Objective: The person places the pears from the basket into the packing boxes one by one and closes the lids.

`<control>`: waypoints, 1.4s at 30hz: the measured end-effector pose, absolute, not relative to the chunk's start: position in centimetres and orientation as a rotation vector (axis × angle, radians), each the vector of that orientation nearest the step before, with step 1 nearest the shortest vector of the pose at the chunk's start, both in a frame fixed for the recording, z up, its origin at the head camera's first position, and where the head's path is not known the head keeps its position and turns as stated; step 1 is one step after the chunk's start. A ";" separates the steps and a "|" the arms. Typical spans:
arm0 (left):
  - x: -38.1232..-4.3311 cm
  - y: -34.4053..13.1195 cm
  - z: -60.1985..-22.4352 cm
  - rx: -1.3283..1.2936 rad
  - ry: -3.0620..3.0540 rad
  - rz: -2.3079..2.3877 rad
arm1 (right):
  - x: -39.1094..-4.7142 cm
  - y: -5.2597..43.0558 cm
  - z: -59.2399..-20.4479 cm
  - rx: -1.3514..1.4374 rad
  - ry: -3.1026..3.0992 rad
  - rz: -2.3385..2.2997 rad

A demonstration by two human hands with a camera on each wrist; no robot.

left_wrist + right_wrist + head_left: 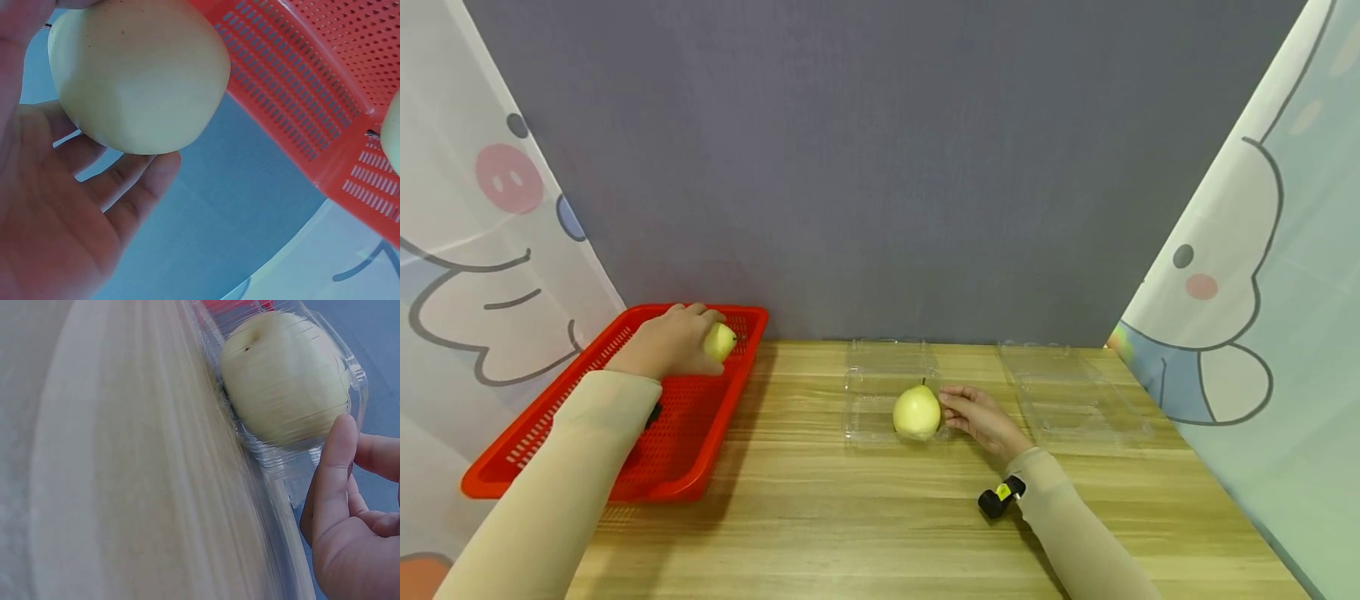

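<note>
Left hand (679, 343) curls its thumb and fingers round a pale pear (721, 342) above the red basket (692, 429), toward that basket's far right corner. To the right of the basket and well apart from it, the right hand (981, 417) pinches the edge of a clear container (867, 417), in which a second pear (917, 412) sits. Since the pale pear looks smooth and is held largely by the fingertips, a loosened grip could let it slip and bruise on the basket's rim. Thin walls suggest the clear container is light, so a tug at its edge might tilt it and set the second pear rolling. Farther right of the basket, another clear box (1067, 404) could get nudged if the right forearm (1071, 521) swings outward.
</note>
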State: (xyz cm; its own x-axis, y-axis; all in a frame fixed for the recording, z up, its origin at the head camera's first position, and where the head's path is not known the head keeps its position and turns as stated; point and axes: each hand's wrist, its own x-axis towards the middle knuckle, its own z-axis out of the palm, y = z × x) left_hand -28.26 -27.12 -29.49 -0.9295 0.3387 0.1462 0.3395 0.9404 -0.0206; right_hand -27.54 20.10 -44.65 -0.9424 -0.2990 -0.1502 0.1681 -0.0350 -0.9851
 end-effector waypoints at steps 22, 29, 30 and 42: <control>-27.5 -25.3 -29.1 -0.670 -2.822 -0.177 | -27.7 20.1 -44.8 -0.160 1.930 -2.046; -27.3 -24.7 -29.1 -0.726 -2.797 -0.207 | -27.6 20.2 -44.8 -0.158 1.937 -2.041; -27.2 -24.6 -29.1 -0.729 -2.800 -0.211 | -27.6 20.2 -44.8 -0.157 1.940 -2.039; -27.0 -23.4 -29.4 -0.730 -2.860 -0.231 | -27.7 20.1 -45.1 -0.133 1.932 -2.060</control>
